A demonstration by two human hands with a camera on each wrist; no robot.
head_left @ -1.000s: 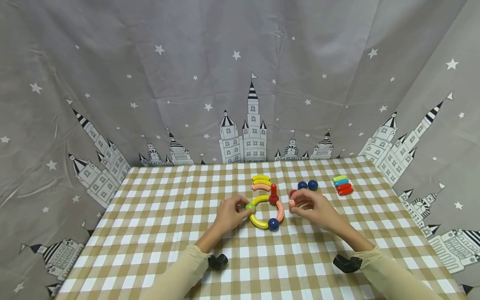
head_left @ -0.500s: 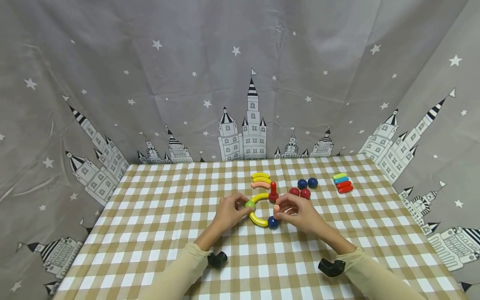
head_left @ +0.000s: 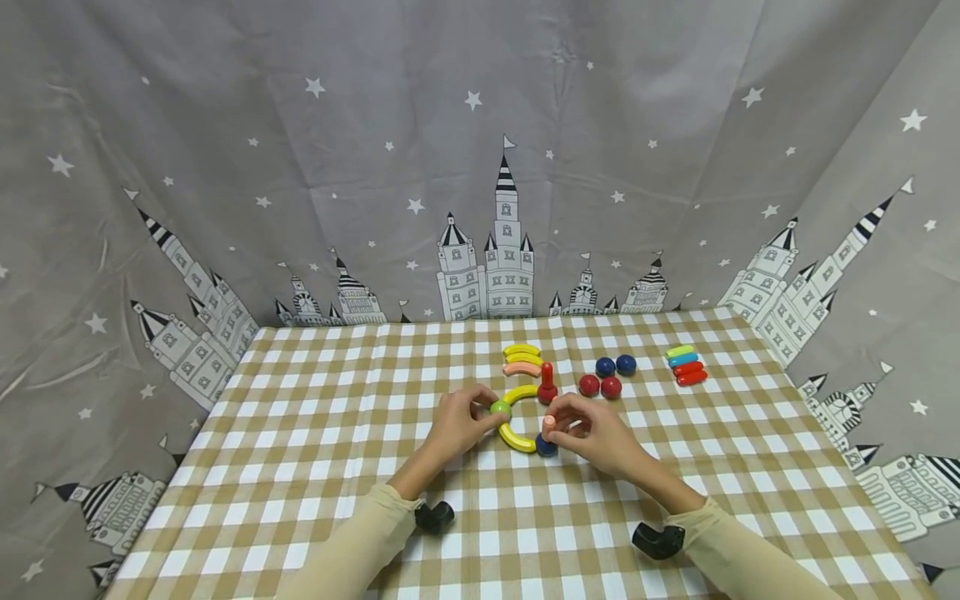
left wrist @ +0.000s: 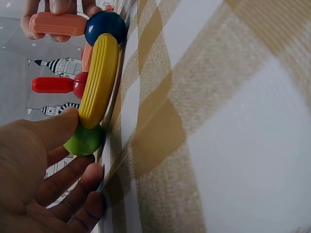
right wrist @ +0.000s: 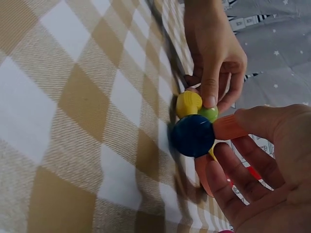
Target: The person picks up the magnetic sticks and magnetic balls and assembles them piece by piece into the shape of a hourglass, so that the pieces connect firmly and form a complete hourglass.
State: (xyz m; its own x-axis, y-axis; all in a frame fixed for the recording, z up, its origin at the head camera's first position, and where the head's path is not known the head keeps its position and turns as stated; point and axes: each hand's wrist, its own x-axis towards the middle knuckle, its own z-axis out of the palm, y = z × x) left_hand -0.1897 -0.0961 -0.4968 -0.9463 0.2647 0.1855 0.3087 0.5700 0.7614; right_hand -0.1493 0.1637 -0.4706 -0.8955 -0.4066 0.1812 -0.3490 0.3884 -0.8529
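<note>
On the checked cloth lies a ring of balls and curved sticks. My left hand (head_left: 457, 421) pinches its green ball (left wrist: 83, 141) between thumb and finger. Two yellow curved sticks (left wrist: 99, 80) run from that ball, one to a dark blue ball (right wrist: 193, 136), the other to a red ball (head_left: 547, 395) topped by an upright red stick (head_left: 547, 373). My right hand (head_left: 600, 432) pinches a short peach stick (left wrist: 58, 23) standing upright, its lower end against the blue ball. In the head view this hand hides the ring's peach curved stick (right wrist: 202, 174).
Behind the ring lie yellow curved sticks (head_left: 521, 350) and a peach curved stick (head_left: 522, 368). To the right sit two blue balls (head_left: 626, 364) and two red balls (head_left: 611, 387). Several short sticks (head_left: 683, 360) lie farther right. A grey castle-print curtain (head_left: 375, 125) hangs behind the table.
My right hand has moved left with the peach stick, then lowered it onto the blue ball. The loose red balls have come into full view. My left hand keeps its hold on the green ball.
</note>
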